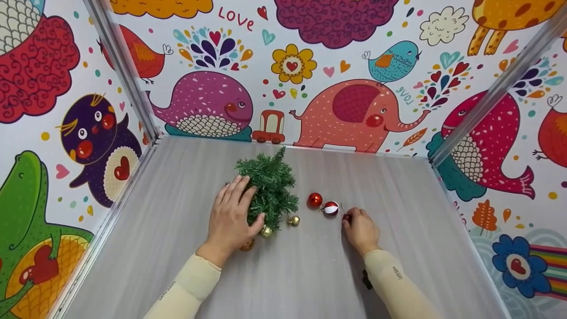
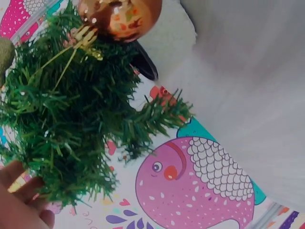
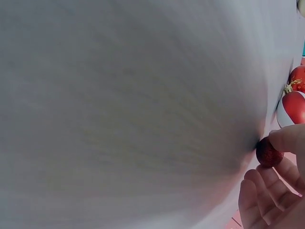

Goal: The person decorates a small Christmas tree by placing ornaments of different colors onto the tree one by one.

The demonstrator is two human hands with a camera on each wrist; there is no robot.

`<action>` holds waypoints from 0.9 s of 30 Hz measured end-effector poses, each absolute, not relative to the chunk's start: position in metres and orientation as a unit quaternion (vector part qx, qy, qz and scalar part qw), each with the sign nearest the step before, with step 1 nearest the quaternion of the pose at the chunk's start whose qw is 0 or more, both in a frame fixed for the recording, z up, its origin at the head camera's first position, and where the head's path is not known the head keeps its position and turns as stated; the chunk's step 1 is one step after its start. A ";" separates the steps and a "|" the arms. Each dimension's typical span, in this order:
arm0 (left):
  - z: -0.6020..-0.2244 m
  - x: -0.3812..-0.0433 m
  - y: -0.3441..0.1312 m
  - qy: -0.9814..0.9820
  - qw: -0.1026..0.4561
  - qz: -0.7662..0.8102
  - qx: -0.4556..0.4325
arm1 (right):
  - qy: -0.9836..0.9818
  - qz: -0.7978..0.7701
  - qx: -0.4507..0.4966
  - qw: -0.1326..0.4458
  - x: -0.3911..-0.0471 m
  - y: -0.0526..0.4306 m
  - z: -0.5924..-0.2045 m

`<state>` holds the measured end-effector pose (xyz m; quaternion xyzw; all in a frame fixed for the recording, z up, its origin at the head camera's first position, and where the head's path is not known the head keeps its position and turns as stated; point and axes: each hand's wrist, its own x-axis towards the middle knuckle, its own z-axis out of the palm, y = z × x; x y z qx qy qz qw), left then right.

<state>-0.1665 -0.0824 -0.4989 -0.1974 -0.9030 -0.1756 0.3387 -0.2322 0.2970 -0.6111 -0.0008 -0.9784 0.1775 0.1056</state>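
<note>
Currently pinched: a dark red ball, gripped between thumb and fingertips of the right hand; whether it is lifted off the tabletop or touching it cannot be told.
Left hand: its loosely extended fingers are laid against the near-left branches of the small green tree, with the thumb set apart; no closing round a branch is shown by this left hand.
Tree: it is placed left of the middle of the tabletop, and a dark base seems to be seen under it from the left wrist; whether it stands fully upright cannot be judged.
Balls at the tree: an orange-gold ball and a pale gold ball are seen at its near edge, and a small gold ball just beside its right side; the small one's support is unclear.
Loose balls: a shiny red ball and a red-and-white ball are found close together, between the tree and the right hand.
Step in hand: the dark red ball is judged to be at the pick-up stage of decorating, with the tree steadied.
Next move: a firm pinch seems called for, with the ball carried leftward past the loose pair, a free branch chosen, and the branches kept steady while it is hung.
</note>
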 end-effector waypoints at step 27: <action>-0.496 -0.171 -0.104 -0.896 0.331 -0.182 -0.231 | -0.975 0.188 0.014 0.113 -0.232 0.300 -0.612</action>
